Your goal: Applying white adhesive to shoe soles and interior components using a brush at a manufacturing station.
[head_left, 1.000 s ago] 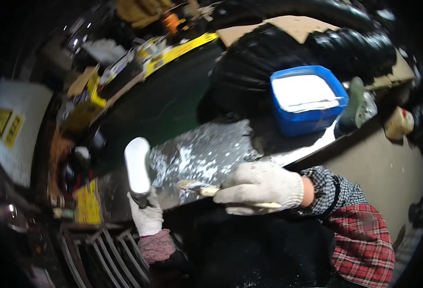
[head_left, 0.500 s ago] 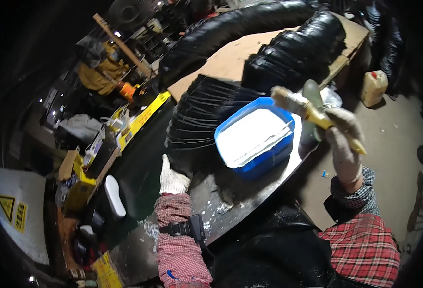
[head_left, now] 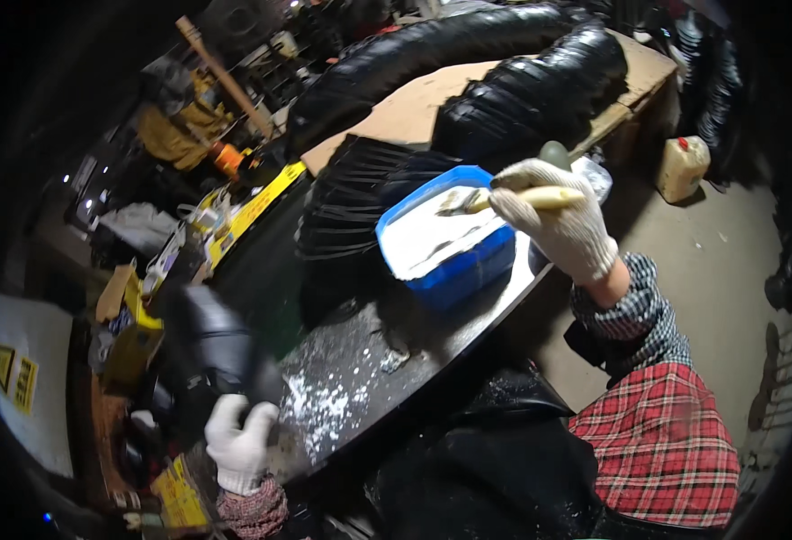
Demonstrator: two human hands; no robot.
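Head view: right hand [head_left: 565,229], fingers grasping the brush [head_left: 513,198], had dropped into the blue tub [head_left: 445,243]; left hand [head_left: 238,441] now clenched dark rubber beside it.

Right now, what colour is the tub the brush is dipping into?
The tub is bright blue with white stuff inside, seen in the head view.
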